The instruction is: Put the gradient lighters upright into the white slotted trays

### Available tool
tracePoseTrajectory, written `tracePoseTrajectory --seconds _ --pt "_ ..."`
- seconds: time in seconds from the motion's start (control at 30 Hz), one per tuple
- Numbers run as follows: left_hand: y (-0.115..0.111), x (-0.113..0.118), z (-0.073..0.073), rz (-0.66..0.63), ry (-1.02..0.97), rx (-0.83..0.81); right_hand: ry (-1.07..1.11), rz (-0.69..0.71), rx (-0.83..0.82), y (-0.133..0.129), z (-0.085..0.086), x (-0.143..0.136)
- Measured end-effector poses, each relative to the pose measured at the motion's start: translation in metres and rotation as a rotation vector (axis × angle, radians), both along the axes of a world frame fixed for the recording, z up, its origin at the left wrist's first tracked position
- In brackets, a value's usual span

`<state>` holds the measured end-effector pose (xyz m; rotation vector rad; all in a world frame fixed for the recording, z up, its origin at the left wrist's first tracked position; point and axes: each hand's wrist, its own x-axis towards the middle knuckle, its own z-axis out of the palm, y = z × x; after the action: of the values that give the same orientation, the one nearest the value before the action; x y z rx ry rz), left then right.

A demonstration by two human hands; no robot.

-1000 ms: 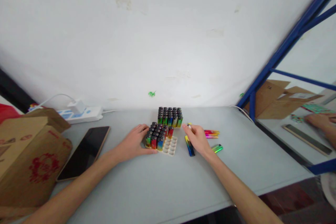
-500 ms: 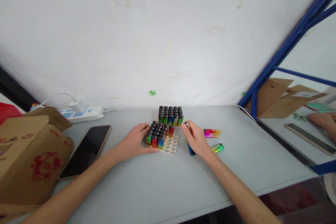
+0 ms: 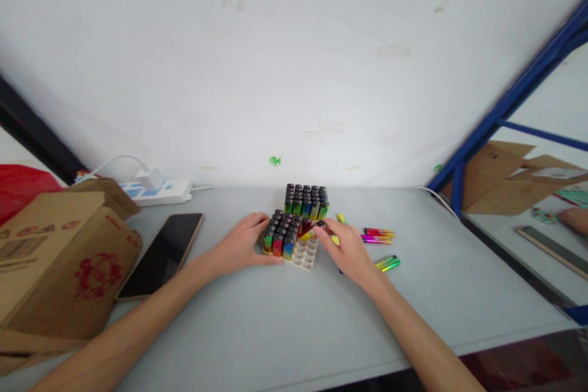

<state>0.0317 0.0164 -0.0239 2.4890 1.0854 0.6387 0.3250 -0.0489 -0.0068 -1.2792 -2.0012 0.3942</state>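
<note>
My left hand [image 3: 239, 244] wraps round the left side of a white tray [image 3: 304, 258], thumb along the front and fingers behind. Black-topped lighters [image 3: 281, 234] in several colours stand upright in its left part; bare round holes show on the right. Between the fingertips of my right hand [image 3: 345, 251] is a yellow lighter [image 3: 308, 234], tilted over the tray's right part. Right of this hand lie loose lighters, among them a magenta one [image 3: 375, 239] and a green one [image 3: 390, 263]. A blue end below my right palm is mostly hidden.
Behind the tray stands a block of upright lighters [image 3: 307, 202]. A phone [image 3: 162, 254], a cardboard box [image 3: 68, 263] and a power strip [image 3: 160, 192] are on the left. To the right is a blue metal frame [image 3: 459, 179], with another person's hand [image 3: 575, 218] beyond it.
My right hand has shifted from the blue lighter beside the tray to over its bare holes, now with a yellow lighter. My left hand keeps its place at the tray. The view has shifted slightly.
</note>
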Motion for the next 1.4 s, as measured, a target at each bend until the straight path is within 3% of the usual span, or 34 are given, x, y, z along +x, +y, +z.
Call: tracePoseTrajectory --seconds 0.3,0.47,0.57,0.7,0.83,0.93,1.03,1.13,1.4 --pt "0.003 -0.001 -0.005 -0.003 0.014 0.012 -0.45 -0.016 0.092 0.004 -0.003 -0.017" --pt "0.007 -0.005 -0.012 0.005 -0.01 0.034 -0.377 -0.005 0.079 -0.003 0.0 -0.006" --pt "0.008 -0.006 -0.013 0.015 0.023 0.047 -0.252 -0.067 0.099 -0.019 0.005 0.024" --pt "0.007 -0.006 -0.012 0.008 0.032 0.057 -0.17 -0.108 0.127 -0.051 0.007 0.087" --pt "0.007 -0.004 -0.011 0.005 0.022 0.053 -0.317 -0.125 0.019 -0.086 -0.009 0.143" --pt "0.008 -0.004 -0.011 0.01 0.018 0.032 -0.306 -0.248 -0.015 -0.104 -0.026 0.161" --pt "0.009 -0.004 -0.012 0.019 0.015 0.031 -0.187 -0.315 -0.06 -0.112 -0.031 0.162" --pt "0.01 -0.005 -0.014 0.029 0.001 0.044 -0.031 -0.335 -0.137 -0.106 -0.02 0.155" --pt "0.008 -0.005 -0.013 0.013 -0.012 0.059 0.443 -0.199 -0.223 -0.042 0.023 0.105"
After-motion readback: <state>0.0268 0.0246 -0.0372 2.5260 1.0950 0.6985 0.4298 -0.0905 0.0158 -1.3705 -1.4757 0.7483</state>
